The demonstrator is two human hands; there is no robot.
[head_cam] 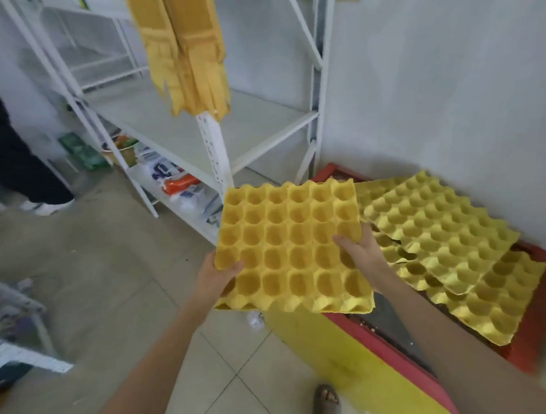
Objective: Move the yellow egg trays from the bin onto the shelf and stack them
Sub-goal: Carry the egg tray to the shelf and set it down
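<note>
I hold one yellow egg tray (291, 247) cups-up in front of me, above the floor and the near corner of the bin. My left hand (217, 277) grips its left edge with the thumb on top. My right hand (361, 249) grips its right edge. Several more yellow egg trays (451, 248) lie overlapping in the red-rimmed bin (376, 337) on the floor at the right, against the wall. The white metal shelf (198, 128) stands beyond the held tray, and a stack of yellow egg trays (187, 50) juts over its upper level.
A perforated white upright post (215, 153) of the shelf rises just behind the held tray. Packets and a bowl sit on the lowest level (175, 186). Another person's dark legs and white shoe (44, 206) stand at the left. My sandalled foot (328, 403) is on the tiled floor.
</note>
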